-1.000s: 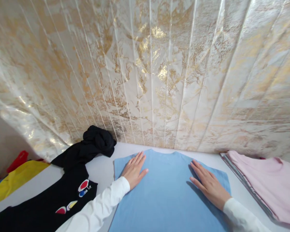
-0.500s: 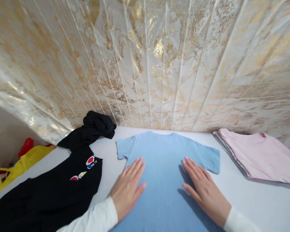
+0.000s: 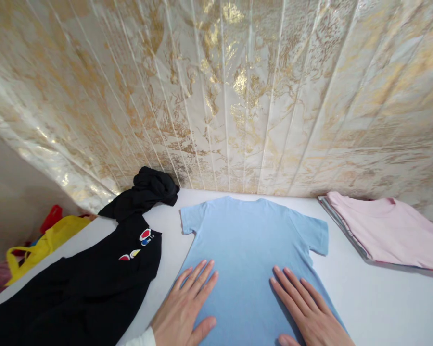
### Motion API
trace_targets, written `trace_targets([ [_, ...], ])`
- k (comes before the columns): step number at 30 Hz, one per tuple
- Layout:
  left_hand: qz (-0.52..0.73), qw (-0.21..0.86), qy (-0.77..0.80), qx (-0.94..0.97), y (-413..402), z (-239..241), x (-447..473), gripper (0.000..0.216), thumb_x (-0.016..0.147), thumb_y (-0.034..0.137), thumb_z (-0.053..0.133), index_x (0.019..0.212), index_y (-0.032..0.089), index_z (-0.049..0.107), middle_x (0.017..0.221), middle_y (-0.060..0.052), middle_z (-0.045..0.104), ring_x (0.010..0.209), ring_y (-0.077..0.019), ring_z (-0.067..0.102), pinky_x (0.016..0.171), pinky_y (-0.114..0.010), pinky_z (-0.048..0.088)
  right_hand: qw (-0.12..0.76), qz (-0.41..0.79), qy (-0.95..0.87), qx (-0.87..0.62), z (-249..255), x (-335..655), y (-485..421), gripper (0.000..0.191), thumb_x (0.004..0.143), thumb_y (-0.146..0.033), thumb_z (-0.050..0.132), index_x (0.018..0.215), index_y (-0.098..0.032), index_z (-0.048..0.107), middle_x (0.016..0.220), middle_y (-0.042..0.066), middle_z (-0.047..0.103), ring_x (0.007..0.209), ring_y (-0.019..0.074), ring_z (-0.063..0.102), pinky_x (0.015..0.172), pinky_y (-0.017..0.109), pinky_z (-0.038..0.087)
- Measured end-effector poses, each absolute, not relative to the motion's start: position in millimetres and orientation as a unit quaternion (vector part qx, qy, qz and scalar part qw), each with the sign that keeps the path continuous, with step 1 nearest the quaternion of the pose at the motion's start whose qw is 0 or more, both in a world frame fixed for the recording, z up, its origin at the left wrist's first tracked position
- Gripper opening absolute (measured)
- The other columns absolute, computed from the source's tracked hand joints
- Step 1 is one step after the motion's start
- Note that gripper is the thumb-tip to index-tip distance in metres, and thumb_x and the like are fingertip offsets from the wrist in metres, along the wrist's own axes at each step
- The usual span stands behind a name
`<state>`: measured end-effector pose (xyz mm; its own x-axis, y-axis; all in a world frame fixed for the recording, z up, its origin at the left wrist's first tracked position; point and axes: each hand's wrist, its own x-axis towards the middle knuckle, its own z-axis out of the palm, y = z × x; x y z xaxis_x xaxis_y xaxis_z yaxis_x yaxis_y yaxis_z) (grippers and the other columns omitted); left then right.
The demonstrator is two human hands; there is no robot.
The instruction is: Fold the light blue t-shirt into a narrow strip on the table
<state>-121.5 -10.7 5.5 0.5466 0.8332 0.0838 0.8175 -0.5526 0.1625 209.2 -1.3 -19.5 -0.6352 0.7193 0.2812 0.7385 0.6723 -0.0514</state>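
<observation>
Creasing is judged to be the principal hazard at this stage. Both hands are laid flat, palms down and fingers spread wide, with nothing gripped. The left hand point(image 3: 184, 312) is pressed on the blue T-shirt point(image 3: 252, 235) close to its left side edge, and the right hand point(image 3: 310, 315) is pressed on it near the right side edge. The T-shirt is spread on the white table point(image 3: 382, 302), with its collar well beyond the fingertips and one short sleeve extended ahead of and outward from each hand. The lower hem is cut off below the wrists and cannot be checked. If unequal pressure were applied, cloth could be gathered between the two palms and a ridge raised down the middle. Because the table surface appears smooth, the whole garment could be slid or skewed rather than flattened. A black garment point(image 3: 94, 283) lies just outward of the left hand, near the left sleeve; an outward sweep on that side could catch it and drag it over the blue cloth. The pink shirt point(image 3: 386, 230), on a folded stack, lies well apart outward of the right hand and is judged less exposed. The gold-patterned backdrop point(image 3: 238, 96) hangs just beyond the collar, so cloth pushed forward could be rucked against it.
</observation>
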Motion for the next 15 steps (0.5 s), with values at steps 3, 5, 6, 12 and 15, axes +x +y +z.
trace_targets([
  [3,0.08,0.04,0.475,0.875,-14.8,7.9,-121.9,0.069,0.095,0.048,0.043,0.15,0.029,0.007,0.155,-0.004,0.019,0.14,-0.0277,0.025,0.113,-0.044,0.026,0.141,-0.04,-0.906,-0.396,-22.6,209.8,-6.1,0.09,0.084,-0.06,0.051,0.151,-0.024,0.002,0.15,0.007,0.029,0.132,0.03,0.039,0.099,0.043,0.044],
  [5,0.065,0.043,0.478,0.875,-12.5,10.7,-124.8,0.076,0.093,0.047,0.047,0.15,0.028,0.002,0.155,-0.005,0.016,0.141,-0.0275,0.022,0.112,-0.043,0.026,0.141,-0.043,-0.909,-0.389,-22.4,212.5,-7.3,0.088,0.085,-0.06,0.051,0.151,-0.026,0.006,0.149,0.006,0.031,0.131,0.0279,0.041,0.097,0.039,0.046],
  [6,0.056,0.045,0.481,0.874,-9.4,12.3,-125.6,0.08,0.092,0.048,0.05,0.15,0.027,0.001,0.156,-0.006,0.014,0.142,-0.0276,0.02,0.112,-0.044,0.025,0.14,-0.043,-0.91,-0.388,-20.9,215.3,-6.0,0.086,0.085,-0.059,0.051,0.151,-0.026,0.007,0.149,0.005,0.031,0.131,0.0271,0.041,0.097,0.037,0.046],
  [12,0.007,0.081,0.392,0.916,27.6,18.6,-85.7,0.092,0.083,0.063,0.053,0.151,0.019,0.009,0.156,-0.012,0.005,0.143,-0.0324,0.009,0.112,-0.052,0.021,0.153,-0.013,-0.829,-0.537,-7.6,263.7,55.7,0.06,0.092,-0.052,0.038,0.146,-0.026,0.033,0.151,0.004,0.031,0.136,0.0261,0.033,0.105,0.043,0.04],
  [15,0.034,0.065,0.305,0.949,44.1,15.8,-36.7,0.078,0.09,0.059,0.043,0.15,0.017,0.016,0.155,-0.012,0.009,0.143,-0.0298,0.012,0.111,-0.049,0.026,0.145,0.026,-0.763,-0.629,-13.7,292.1,106.1,0.063,0.092,-0.05,0.031,0.141,-0.011,0.041,0.143,0.014,0.043,0.13,0.0267,0.042,0.105,0.042,0.04],
])
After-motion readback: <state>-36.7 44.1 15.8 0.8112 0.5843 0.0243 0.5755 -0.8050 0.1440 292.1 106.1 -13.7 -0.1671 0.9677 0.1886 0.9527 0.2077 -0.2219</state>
